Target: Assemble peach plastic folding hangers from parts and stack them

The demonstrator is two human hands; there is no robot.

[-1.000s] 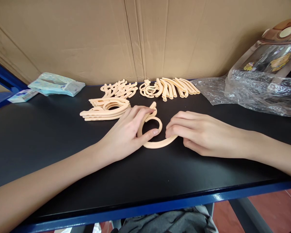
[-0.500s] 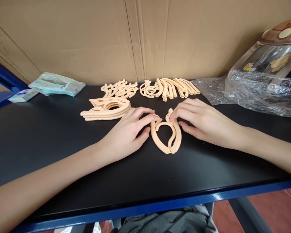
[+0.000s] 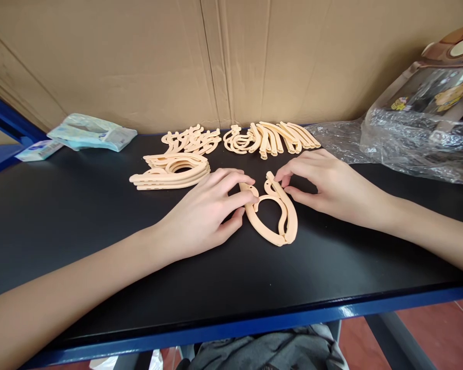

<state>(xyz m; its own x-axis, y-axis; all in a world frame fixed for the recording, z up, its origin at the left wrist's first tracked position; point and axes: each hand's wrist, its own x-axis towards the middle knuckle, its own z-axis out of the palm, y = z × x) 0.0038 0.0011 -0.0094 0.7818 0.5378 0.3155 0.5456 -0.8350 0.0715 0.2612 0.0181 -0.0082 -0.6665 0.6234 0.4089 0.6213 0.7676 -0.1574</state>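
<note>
Hanger [image 3: 260, 224] of pale peach plastic lies folded on the black table [image 3: 216, 293], between the two hands. If I take it as the middle of a clock, with twelve on the side far from the person, its two curved arms meet at about five o'clock. Their other ends stand apart, one at ten to eleven and one at twelve. Inside them, a thinner curved hook goes around an opening.

At nine o'clock is the left hand [image 3: 216, 208]. Its fingers are a little bent, with the tips over the left arm of the hanger. Its thumb is just beside, with a narrow gap below the forefinger; I cannot tell whether this hand really grips. At two o'clock is the right hand [image 3: 320, 177], with forefinger and thumb held apart. Their tips are at the upper part of the right arm; whether the thumb touches it, I cannot tell.

A stack of hangers [image 3: 158, 181] rests at ten o'clock, near the left hand. Farther away, small hooks [image 3: 191, 140] lie in a pile at eleven, and loose arms [image 3: 270, 143] lie side by side at twelve, with some curved pieces [image 3: 237, 145] at their left. At two o'clock, a clear plastic bag [image 3: 412, 154] is around the lower part of a bottle [image 3: 457, 77]. At ten, near the back edge, is a light blue packet [image 3: 88, 134], with a smaller packet [image 3: 40, 150] next to it.
</note>
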